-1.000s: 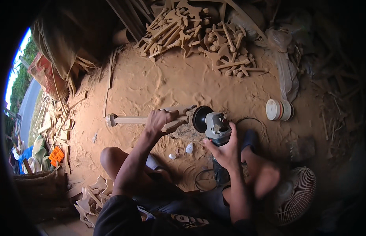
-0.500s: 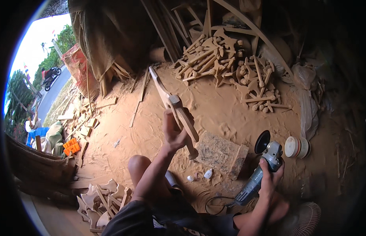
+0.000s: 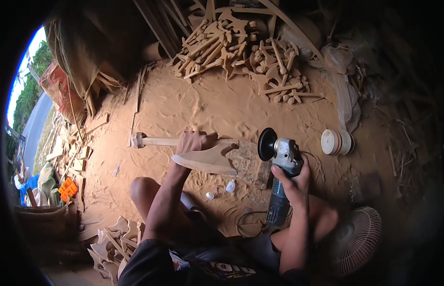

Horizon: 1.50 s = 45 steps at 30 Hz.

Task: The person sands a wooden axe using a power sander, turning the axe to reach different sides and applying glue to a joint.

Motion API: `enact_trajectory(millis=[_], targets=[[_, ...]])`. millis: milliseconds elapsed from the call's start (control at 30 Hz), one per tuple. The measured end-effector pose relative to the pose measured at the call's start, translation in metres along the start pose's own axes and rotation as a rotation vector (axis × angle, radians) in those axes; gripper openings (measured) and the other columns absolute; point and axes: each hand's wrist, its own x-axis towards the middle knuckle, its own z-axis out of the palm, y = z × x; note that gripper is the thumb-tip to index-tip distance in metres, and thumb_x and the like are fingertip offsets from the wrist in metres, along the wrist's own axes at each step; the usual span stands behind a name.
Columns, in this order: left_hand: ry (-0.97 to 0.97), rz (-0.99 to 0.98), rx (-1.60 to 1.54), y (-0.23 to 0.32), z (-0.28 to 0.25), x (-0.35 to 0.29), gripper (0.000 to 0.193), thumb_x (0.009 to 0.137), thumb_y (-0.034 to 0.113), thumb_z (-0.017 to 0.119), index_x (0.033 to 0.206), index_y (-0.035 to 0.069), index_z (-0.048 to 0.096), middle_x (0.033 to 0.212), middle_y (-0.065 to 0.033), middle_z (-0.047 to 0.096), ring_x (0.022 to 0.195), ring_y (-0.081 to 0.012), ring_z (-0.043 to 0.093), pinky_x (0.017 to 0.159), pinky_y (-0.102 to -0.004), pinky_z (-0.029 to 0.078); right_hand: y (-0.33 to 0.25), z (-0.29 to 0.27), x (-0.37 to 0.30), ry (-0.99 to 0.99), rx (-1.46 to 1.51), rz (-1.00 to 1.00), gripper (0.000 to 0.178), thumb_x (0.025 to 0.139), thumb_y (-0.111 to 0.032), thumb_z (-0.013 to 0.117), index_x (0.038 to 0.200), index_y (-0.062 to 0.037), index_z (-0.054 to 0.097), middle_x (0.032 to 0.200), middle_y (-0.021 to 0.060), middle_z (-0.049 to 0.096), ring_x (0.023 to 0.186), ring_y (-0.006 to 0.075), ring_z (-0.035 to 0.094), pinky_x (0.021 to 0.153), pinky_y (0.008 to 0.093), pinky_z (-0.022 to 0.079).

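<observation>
My left hand (image 3: 197, 141) is closed round the handle of a carved wooden axe (image 3: 210, 161), held level above the sandy floor. Its knobbed end points left, and the broad curved blade lies on the near side of my fingers. In my right hand (image 3: 296, 183) is an angle grinder (image 3: 278, 202), gripped near its head with the body hanging down. The grinder's round black disc (image 3: 266, 144) faces left, apart from the axe. A worn block (image 3: 253, 159) lies on the floor beneath and between them, partly hidden by the axe.
Carved wooden pieces (image 3: 222, 47) are heaped at the back, with more (image 3: 114, 243) beside my left leg. A white tub (image 3: 334, 142) lies to the right, above a round fan guard (image 3: 358, 240). Small white bottles (image 3: 230, 186) and the grinder's cord (image 3: 241, 220) are close in front.
The axe has turned from steeply tilted to level, its blade now broadside. The grinder has come left, closer to the axe, and stands more upright. The whole view has also shifted.
</observation>
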Motion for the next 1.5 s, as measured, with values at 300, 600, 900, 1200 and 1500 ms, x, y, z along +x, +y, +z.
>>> enact_trajectory(millis=[300, 600, 900, 1200, 1500], targets=[[0.075, 0.029, -0.137, 0.012, 0.005, -0.002, 0.034, 0.089, 0.044, 0.071, 0.078, 0.013, 0.064, 0.060, -0.0150, 0.058, 0.057, -0.0386, 0.063, 0.051, -0.0476, 0.044, -0.001, 0.025, -0.010, -0.148, 0.051, 0.065, 0.069, 0.082, -0.016, 0.088, 0.133, 0.0007, 0.044, 0.107, 0.0092, 0.069, 0.094, 0.0153, 0.069, 0.088, 0.0314, 0.055], [-0.110, -0.015, -0.033, 0.011, 0.004, 0.000, 0.025, 0.090, 0.038, 0.070, 0.083, 0.014, 0.067, 0.062, -0.0123, 0.062, 0.059, -0.0356, 0.066, 0.052, -0.0472, 0.046, -0.003, 0.018, -0.008, -0.027, -0.114, -0.002, 0.083, 0.082, -0.017, 0.090, 0.142, 0.0051, 0.037, 0.108, 0.0104, 0.068, 0.095, 0.0150, 0.067, 0.088, 0.0328, 0.056], [-1.057, -0.376, -0.378, -0.022, -0.010, 0.028, 0.025, 0.092, 0.025, 0.065, 0.091, 0.002, 0.074, 0.079, -0.0167, 0.073, 0.073, -0.0266, 0.073, 0.066, -0.0393, 0.057, -0.026, -0.047, 0.005, 0.304, -0.085, -0.111, 0.061, 0.085, -0.011, 0.085, 0.135, 0.0033, 0.052, 0.110, 0.0105, 0.067, 0.094, 0.0171, 0.066, 0.087, 0.0328, 0.054], [-0.154, -0.999, 0.307, -0.235, -0.052, -0.104, 0.045, 0.096, 0.050, 0.063, 0.108, 0.009, 0.077, 0.105, -0.0198, 0.076, 0.100, -0.0376, 0.074, 0.083, -0.0494, 0.057, -0.035, -0.062, -0.013, 0.414, -0.022, -0.032, 0.054, 0.090, -0.020, 0.082, 0.129, 0.0050, 0.054, 0.094, 0.0134, 0.067, 0.072, 0.0200, 0.066, 0.059, 0.0350, 0.058], [-0.258, -1.381, -0.096, -0.115, -0.057, -0.432, 0.036, 0.089, 0.031, 0.059, 0.090, -0.001, 0.076, 0.091, -0.0289, 0.072, 0.088, -0.0449, 0.072, 0.083, -0.0526, 0.057, -0.031, -0.054, -0.014, 0.336, -0.001, 0.037, 0.049, 0.093, -0.031, 0.078, 0.124, 0.0033, 0.060, 0.094, 0.0122, 0.067, 0.074, 0.0193, 0.065, 0.061, 0.0336, 0.055]])
